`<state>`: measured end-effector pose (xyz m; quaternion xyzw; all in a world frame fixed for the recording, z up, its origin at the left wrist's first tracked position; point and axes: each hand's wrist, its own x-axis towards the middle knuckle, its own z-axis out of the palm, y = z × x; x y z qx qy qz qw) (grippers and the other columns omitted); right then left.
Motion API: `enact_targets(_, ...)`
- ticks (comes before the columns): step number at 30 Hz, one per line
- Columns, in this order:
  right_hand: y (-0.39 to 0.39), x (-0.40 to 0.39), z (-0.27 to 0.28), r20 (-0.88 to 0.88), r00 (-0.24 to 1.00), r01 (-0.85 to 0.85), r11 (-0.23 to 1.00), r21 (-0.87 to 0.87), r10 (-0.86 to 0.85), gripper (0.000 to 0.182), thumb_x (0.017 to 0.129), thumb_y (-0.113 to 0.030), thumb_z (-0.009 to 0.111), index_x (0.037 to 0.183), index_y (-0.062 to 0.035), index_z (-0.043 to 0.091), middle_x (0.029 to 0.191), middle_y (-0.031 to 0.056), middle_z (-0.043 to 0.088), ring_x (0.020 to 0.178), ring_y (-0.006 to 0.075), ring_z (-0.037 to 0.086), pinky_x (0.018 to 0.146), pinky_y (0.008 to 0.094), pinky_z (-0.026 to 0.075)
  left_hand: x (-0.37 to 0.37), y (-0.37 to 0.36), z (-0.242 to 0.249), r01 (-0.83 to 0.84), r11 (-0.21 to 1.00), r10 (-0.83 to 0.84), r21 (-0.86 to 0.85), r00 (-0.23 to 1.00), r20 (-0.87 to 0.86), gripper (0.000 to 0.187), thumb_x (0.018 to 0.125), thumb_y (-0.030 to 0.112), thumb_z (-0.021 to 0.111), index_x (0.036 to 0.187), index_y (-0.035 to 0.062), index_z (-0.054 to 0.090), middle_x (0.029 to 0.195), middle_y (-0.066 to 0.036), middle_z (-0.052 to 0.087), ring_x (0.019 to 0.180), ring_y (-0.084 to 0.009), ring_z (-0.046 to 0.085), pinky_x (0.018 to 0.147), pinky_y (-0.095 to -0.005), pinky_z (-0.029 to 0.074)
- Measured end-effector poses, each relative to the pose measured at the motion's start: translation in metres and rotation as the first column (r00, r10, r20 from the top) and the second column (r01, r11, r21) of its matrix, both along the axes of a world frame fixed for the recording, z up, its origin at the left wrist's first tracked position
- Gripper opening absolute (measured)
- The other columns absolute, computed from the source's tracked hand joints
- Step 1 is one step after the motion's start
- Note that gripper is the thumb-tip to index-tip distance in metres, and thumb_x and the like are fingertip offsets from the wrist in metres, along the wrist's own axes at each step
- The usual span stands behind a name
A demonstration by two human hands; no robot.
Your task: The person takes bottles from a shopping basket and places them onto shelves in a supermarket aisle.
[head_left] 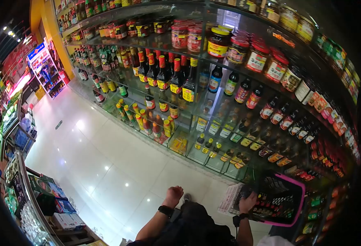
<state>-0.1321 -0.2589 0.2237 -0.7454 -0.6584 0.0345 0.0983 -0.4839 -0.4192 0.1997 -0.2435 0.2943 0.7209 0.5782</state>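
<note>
My left hand (173, 196) is held out over the pale floor, its fingers curled into a fist with nothing visible in them. A dark watch sits on that wrist. My right hand (248, 202) is closed at the left end of a black shopping basket (301, 201) with a pink rim. The fingers wrap round a dark part there, and its exact shape is blurred. The basket hangs tilted at my right side, with mesh walls. Small dark items with reddish labels show inside it, too dim to name. A white printed sheet or box (228, 199) lies beside the right hand.
Glass shelves (156, 43) of sauce bottles (188, 85) and lidded jars (218, 42) run along the front and right. Shiny tiles form the floor (102, 164). Produce stands and cartons (67, 220) line the left. Farther back is a lit display stand (45, 67).
</note>
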Motion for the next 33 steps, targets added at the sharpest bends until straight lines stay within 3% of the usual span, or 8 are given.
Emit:
enact_targets(6,0.002,-0.131,-0.021,-0.221,0.887,-0.377,0.912,0.162,0.406,0.057,0.065,-0.009,0.064,0.116,0.0029,0.040,0.122,0.0245,0.039,0.114,0.0387,0.035,0.098,0.0421,0.028,-0.055,0.006,0.011,-0.106,0.994,0.106,0.020,0.994,0.028,0.005,0.072,0.006,0.040,0.069,0.0047,0.043,0.068,-0.008,0.045,0.066,-0.0227,0.046,0.066,-0.0331,0.041)
enact_targets(12,0.007,-0.255,-0.084,-0.580,0.677,-0.550,0.835,0.011,0.453,0.053,0.069,-0.012,0.064,0.115,0.0020,0.042,0.118,0.0190,0.044,0.109,0.0306,0.044,0.087,0.0370,0.040,-0.141,0.009,-0.021,-0.124,0.990,0.125,0.073,0.992,-0.016,0.009,0.074,0.007,0.037,0.072,0.0058,0.046,0.068,-0.007,0.048,0.069,-0.0230,0.048,0.068,-0.0327,0.041)
enact_targets(13,0.009,-0.278,-0.086,-0.582,0.668,-0.564,0.825,0.010,0.464,0.053,0.069,-0.012,0.064,0.115,0.0020,0.042,0.118,0.0190,0.044,0.109,0.0306,0.044,0.087,0.0370,0.040,-0.160,0.007,-0.022,-0.094,0.962,0.109,0.255,0.993,-0.044,0.008,0.073,0.007,0.039,0.069,0.0068,0.045,0.065,-0.006,0.047,0.067,-0.0220,0.048,0.064,-0.0304,0.041)
enact_targets(16,0.019,-0.341,-0.089,-0.752,0.552,-0.654,0.746,-0.123,0.360,0.045,0.073,-0.013,0.063,0.112,-0.0005,0.046,0.110,0.0157,0.050,0.098,0.0258,0.053,0.077,0.0328,0.046,-0.199,0.011,0.033,-0.217,0.975,0.208,-0.055,0.969,-0.134,0.007,0.072,0.007,0.040,0.066,0.0075,0.043,0.061,-0.004,0.042,0.061,-0.0199,0.044,0.058,-0.0285,0.038)
enact_targets(18,0.025,-0.379,-0.094,-0.826,0.414,-0.786,0.607,-0.112,0.384,0.037,0.075,-0.012,0.062,0.109,-0.0020,0.049,0.101,0.0130,0.056,0.088,0.0217,0.058,0.071,0.0299,0.048,-0.226,0.002,0.031,-0.231,0.970,0.239,0.073,0.962,-0.135,0.008,0.071,0.006,0.040,0.064,0.0077,0.041,0.060,-0.003,0.037,0.056,-0.0181,0.038,0.053,-0.0279,0.034)
enact_targets(26,0.034,-0.486,-0.076,-0.783,0.429,-0.875,0.423,-0.237,0.450,0.027,0.076,-0.021,0.056,0.096,-0.0028,0.057,0.088,0.0111,0.063,0.085,0.0225,0.060,0.076,0.0314,0.047,-0.280,-0.052,0.012,-0.511,0.853,0.512,-0.103,0.859,-0.018,0.009,0.074,0.009,0.040,0.066,0.0079,0.043,0.063,-0.005,0.043,0.062,-0.0206,0.041,0.059,-0.0319,0.036)
enact_targets(28,0.031,-0.509,-0.082,-0.759,0.406,-0.891,0.404,-0.206,0.509,0.022,0.076,-0.017,0.059,0.093,-0.0030,0.058,0.084,0.0089,0.063,0.078,0.0179,0.061,0.071,0.0286,0.048,-0.295,-0.059,0.018,-0.533,0.789,0.549,-0.305,0.835,-0.037,0.008,0.074,0.010,0.039,0.067,0.0087,0.043,0.063,-0.004,0.043,0.063,-0.0203,0.042,0.059,-0.0322,0.035)
enact_targets(33,0.013,-0.579,-0.077,-0.757,0.356,-0.907,0.398,-0.139,0.548,0.021,0.075,-0.017,0.059,0.091,-0.0027,0.059,0.082,0.0077,0.063,0.076,0.0170,0.061,0.070,0.0275,0.047,-0.372,-0.072,0.018,-0.534,0.838,0.535,-0.111,0.844,-0.023,0.008,0.075,0.009,0.039,0.068,0.0082,0.042,0.065,-0.004,0.043,0.063,-0.0198,0.042,0.062,-0.0296,0.037)
